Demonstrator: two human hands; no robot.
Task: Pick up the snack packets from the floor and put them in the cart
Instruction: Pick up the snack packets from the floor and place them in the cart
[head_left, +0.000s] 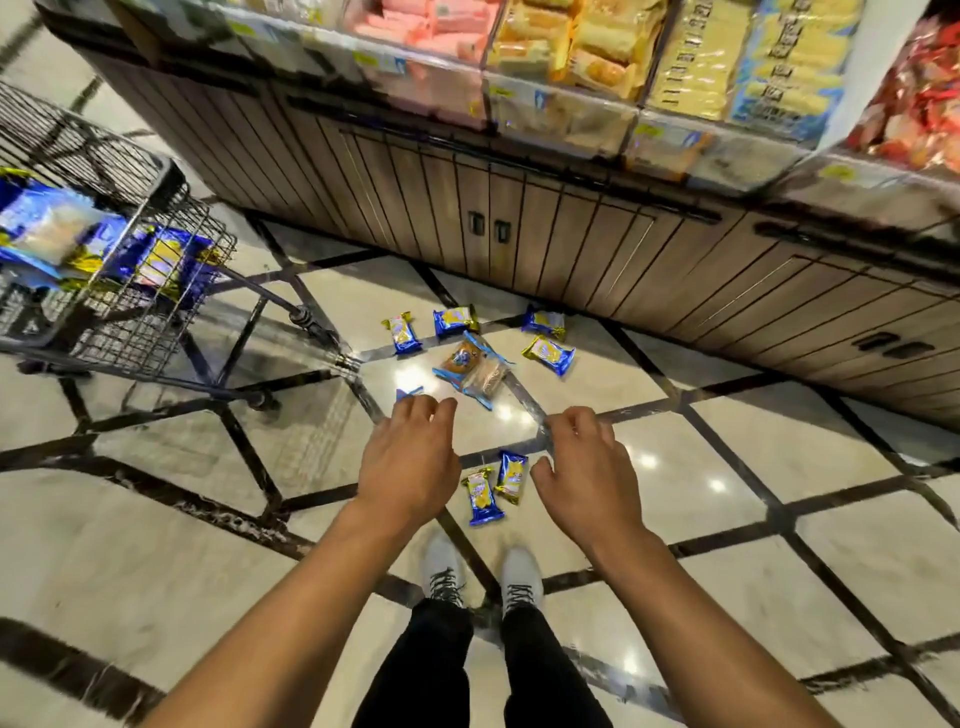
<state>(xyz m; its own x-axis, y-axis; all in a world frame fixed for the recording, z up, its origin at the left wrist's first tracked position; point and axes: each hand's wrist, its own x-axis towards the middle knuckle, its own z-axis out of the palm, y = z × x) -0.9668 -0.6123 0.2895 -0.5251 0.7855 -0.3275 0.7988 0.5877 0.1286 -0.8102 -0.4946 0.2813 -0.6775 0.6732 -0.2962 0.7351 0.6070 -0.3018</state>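
Below both empty, loosely curled hands (498, 467), light crinkly snack packets (496, 486) look slippery; pinch their crimped ends.

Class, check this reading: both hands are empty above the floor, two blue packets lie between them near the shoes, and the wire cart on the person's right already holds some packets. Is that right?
One detail is wrong. In the head view the cart stands on the person's left, not right. The rest holds: left hand and right hand hold nothing, two blue packets lie between them near the shoes, and the cart already holds packets.
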